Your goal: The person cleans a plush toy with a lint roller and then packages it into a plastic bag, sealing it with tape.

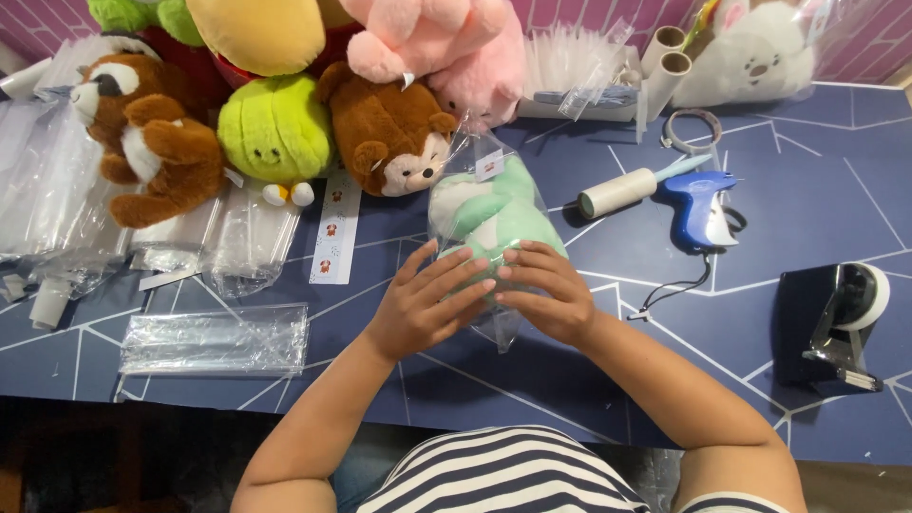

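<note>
Both hands close on one pale green plush toy sealed in a clear plastic bag (489, 218), which rests near the middle of the table: the left hand (427, 304) lies with fingers spread flat over its near end, and the right hand (546, 290) curls around it from the other side, fingertips almost meeting. Behind it sit two brown plush animals (394, 133), one lime-green plush ball (275, 128), one pink plush (437, 43) and one white plush in a bag (750, 52). To the right lie one white lint roller (627, 190), one blue tagging gun (698, 204), two cardboard tubes (670, 52) and one black tape dispenser (831, 323). One flat stack of clear bags (214, 340) lies at the left. The table is covered in a dark blue cloth with white angular lines (817, 190); a purple brick-pattern wall (38, 24) stands behind.
</note>
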